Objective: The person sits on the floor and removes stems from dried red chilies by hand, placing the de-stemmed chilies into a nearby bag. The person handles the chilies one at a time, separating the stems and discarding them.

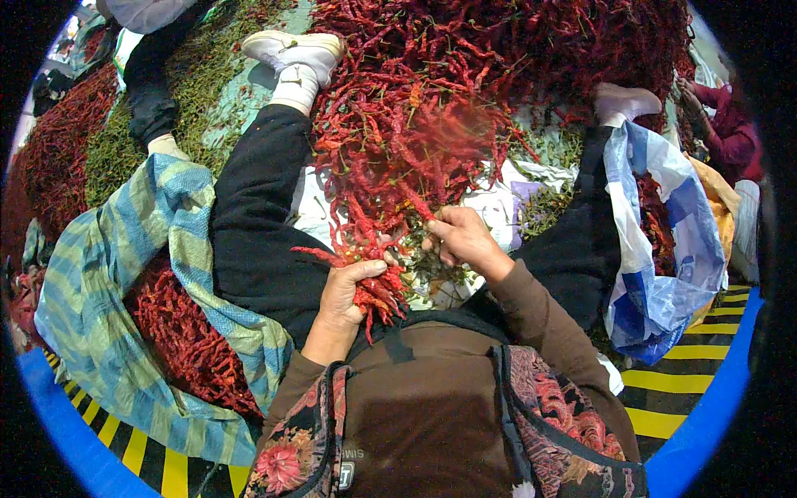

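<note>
A thick bunch of dried red chili peppers [377, 292] is gripped in my left hand [348, 289], low in front of my body. Just to its right, my right hand [464, 236] pinches the end of a single red chili [416, 202] between thumb and fingers. Beyond both hands, a large heap of dried red chilies [398, 118] with some green stems spreads between my outstretched legs. Loose stems [429, 264] lie on white sheeting [489, 208] under my hands. Part of the left-hand fingers is hidden by the bunch.
A blue-green striped woven sack [81, 292] holding chilies stands at left. On the right is a blue-and-white bag [697, 243] with chilies inside. Green stems [193, 81] cover the ground at upper left. Another person's sleeve [735, 127] shows at far right, a dark trouser leg [152, 81] at upper left.
</note>
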The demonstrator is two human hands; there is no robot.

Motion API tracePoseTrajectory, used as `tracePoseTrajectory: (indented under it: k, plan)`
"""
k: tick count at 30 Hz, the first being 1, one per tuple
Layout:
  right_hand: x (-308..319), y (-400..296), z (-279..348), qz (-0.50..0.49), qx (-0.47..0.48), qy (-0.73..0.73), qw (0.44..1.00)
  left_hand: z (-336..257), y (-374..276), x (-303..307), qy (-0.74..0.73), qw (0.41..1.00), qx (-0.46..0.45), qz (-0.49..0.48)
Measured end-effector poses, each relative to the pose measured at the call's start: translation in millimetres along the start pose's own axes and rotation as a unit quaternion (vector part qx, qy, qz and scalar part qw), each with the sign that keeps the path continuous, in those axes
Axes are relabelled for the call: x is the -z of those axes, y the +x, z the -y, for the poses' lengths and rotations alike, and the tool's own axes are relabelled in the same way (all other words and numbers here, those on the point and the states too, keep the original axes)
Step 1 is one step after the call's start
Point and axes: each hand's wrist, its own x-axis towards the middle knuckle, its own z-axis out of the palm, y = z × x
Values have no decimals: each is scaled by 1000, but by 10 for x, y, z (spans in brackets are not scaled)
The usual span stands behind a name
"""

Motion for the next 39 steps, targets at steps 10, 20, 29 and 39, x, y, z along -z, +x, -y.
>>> tracePoseTrajectory:
  k: [10,20,29,39]
  plan:
    - [-246,-455,-156,57,12,30,998,95,122,-33,52,996,67,-15]
    - [-274,-388,-249,24,73,-107,991,135,86,-89,77,997,-22,2]
    - [28,-172,-670,-150,165,-228,948,-51,-342,-223,614,702,-354,71]
    - [-159,-441,-332,91,225,-211,947,-18,-19,-86,21,998,57,33]
